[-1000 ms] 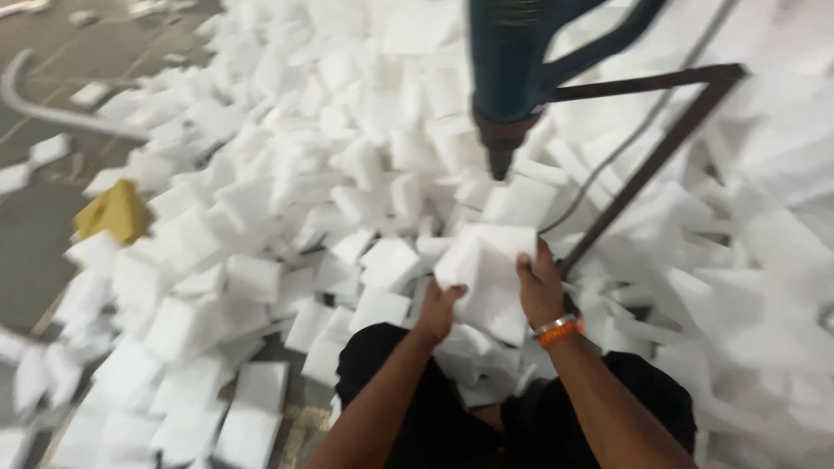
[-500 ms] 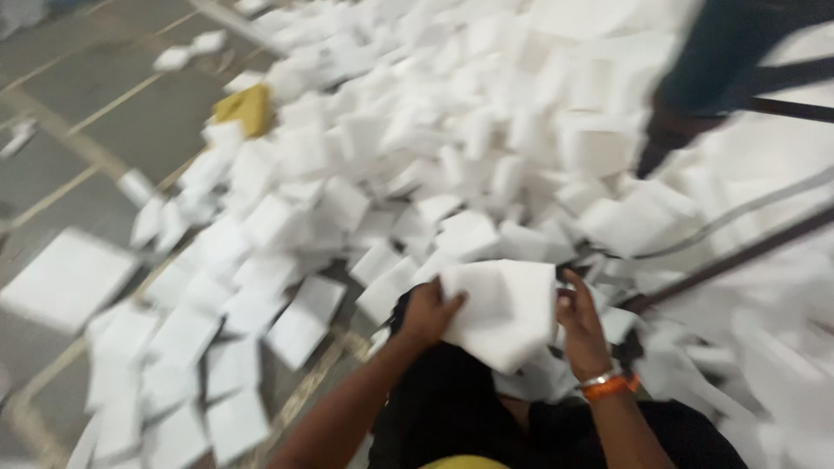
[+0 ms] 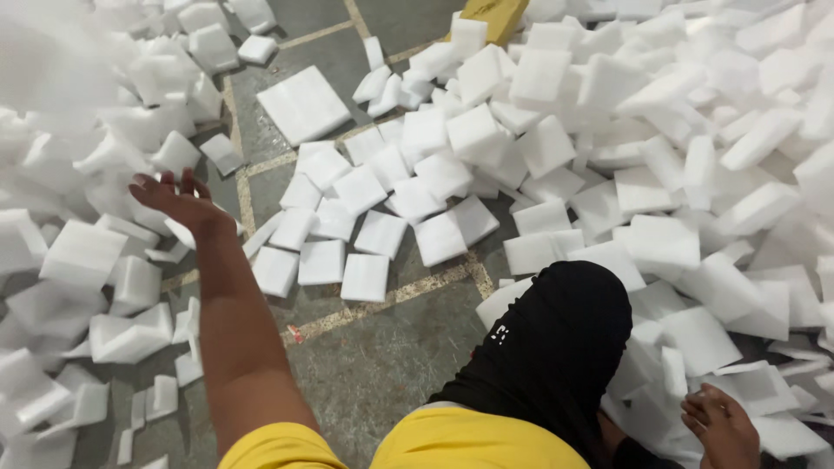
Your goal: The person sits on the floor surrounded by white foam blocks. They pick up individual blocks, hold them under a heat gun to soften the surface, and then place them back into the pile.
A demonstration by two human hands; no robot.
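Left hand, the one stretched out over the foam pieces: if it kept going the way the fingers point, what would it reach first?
Probably the heap of white foam blocks just beyond the left hand, whose empty fingers point up-left toward it; depth is hard to judge.

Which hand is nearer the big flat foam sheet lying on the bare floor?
Left. The left hand is out to the sheet's lower left; the right hand rests far off among foam pieces beside the knee.
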